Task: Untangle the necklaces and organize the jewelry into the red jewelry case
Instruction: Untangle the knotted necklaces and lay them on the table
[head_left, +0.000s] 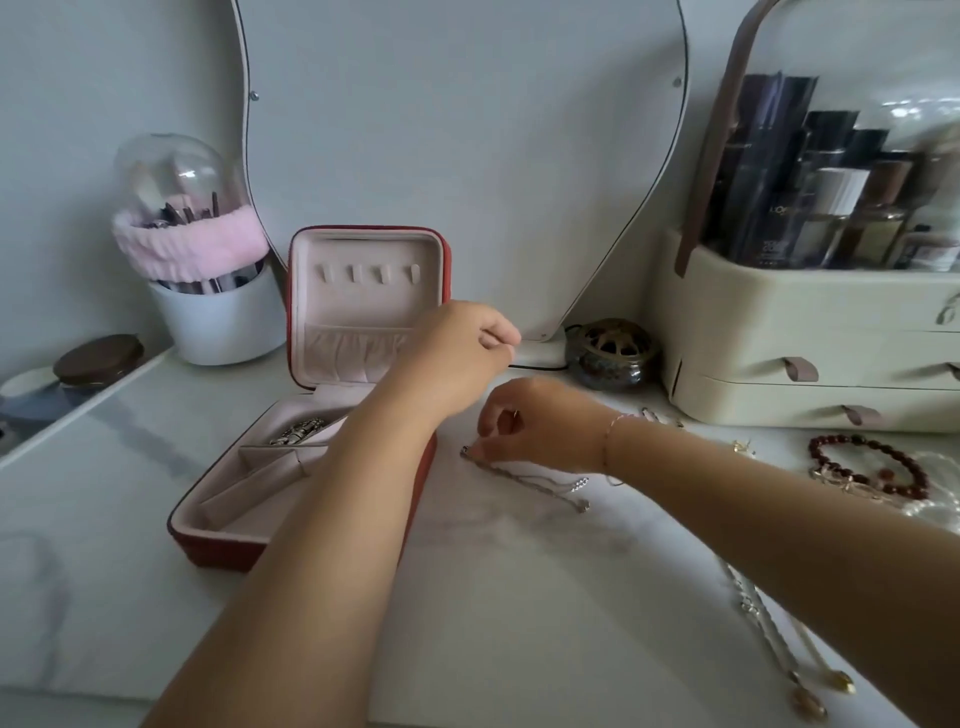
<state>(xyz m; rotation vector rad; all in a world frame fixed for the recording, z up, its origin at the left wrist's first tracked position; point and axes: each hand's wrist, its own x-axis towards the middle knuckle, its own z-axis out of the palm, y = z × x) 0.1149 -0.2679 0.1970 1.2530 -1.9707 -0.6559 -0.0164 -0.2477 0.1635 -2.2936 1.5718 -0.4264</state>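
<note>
On the white bench (519, 613), just right of the red jewelry case (223, 550), the right hand (540, 426) pinches one end of a silver necklace (550, 492) w/ curled fingertips. The rest of the chain lies on the bench and runs toward the right wrist, ending in two small pendants.

The left hand (457, 353) hangs higher, above the right rear corner of the case base, fingers curled like a fist. If it holds a thin chain or nothing, I cannot tell, because the fingertips are turned away.

The case stands open, lid upright w/ four small hooks and a gathered pocket. The left forearm covers the right part of the base, so the compartments there are hidden. In the back compartment lies a silver piece (298, 431), too blurred to name.

Right of the hands, a red bead bracelet (865, 470) lies near a cream drawer organiser (810, 332), which is cut off by the frame edge. More necklaces (789, 660) lie at the lower right, partly under the right forearm. Items btw. organiser and wrist are too small to make out.
</note>
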